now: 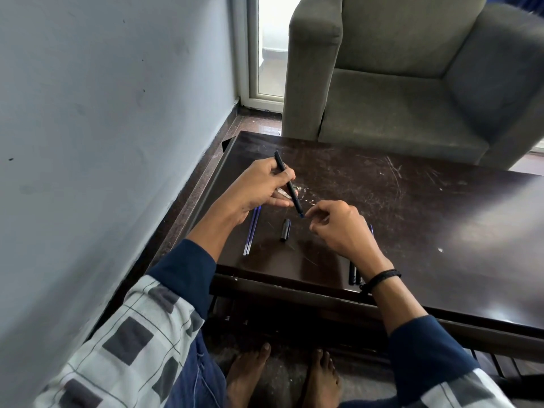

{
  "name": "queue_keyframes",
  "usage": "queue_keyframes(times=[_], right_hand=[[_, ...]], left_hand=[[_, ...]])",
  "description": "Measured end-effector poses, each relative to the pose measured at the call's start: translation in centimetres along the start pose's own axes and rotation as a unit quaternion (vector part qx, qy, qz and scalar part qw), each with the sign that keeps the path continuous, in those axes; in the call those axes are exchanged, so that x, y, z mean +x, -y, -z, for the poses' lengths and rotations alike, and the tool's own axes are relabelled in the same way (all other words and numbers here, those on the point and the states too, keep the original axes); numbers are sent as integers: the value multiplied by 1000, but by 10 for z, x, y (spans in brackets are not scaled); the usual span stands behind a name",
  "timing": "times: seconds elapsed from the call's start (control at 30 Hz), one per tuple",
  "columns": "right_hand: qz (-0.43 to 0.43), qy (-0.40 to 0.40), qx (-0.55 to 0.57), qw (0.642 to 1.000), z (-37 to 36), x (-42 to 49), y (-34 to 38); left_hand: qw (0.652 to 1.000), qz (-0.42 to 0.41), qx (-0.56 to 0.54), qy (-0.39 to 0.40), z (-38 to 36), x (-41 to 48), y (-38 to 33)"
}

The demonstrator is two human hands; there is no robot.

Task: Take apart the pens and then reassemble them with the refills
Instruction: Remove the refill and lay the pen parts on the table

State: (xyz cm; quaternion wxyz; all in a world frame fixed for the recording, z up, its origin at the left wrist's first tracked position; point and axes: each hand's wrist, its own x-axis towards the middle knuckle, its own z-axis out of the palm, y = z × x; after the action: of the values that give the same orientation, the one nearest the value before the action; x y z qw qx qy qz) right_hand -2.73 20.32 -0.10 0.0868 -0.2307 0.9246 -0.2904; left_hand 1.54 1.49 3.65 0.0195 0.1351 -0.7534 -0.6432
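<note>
Left hand point(259, 187) clamping pen barrel point(288, 181); right hand point(338, 228) fingers pinching together at tip. Keeping barrel steady, twisting straight. Cap point(285, 230) lying just below fingertips.

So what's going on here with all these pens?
A person sitting at a dark table is working on pens by hand. The left hand holds a black pen barrel tilted tip-down, while the right hand pinches at its tip, seemingly at the refill there. A black cap lies on the table between the hands, two blue refills lie to the left, and more pens sit under the right wrist.
</note>
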Motion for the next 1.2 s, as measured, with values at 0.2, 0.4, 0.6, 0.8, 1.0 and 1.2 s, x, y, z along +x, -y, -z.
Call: queue_keyframes(times=[0.2,0.4,0.6,0.8,1.0,1.2], right_hand=[[-3,29,78,997,-2,3,2],[14,-8,45,999,-7,2,5],[27,-25,39,999,-4,-1,7],[16,-22,48,998,-2,-1,7],[-6,-5,81,997,1,2,5],[-4,20,53,998,2,3,1]], left_hand=[[1000,-5,6,-1,-1,1,1],[999,-10,19,26,-2,0,1],[989,-50,124,57,-6,0,6],[989,-54,115,75,-11,0,8],[996,-56,44,46,-12,-1,6],[998,-43,32,20,-10,0,8]])
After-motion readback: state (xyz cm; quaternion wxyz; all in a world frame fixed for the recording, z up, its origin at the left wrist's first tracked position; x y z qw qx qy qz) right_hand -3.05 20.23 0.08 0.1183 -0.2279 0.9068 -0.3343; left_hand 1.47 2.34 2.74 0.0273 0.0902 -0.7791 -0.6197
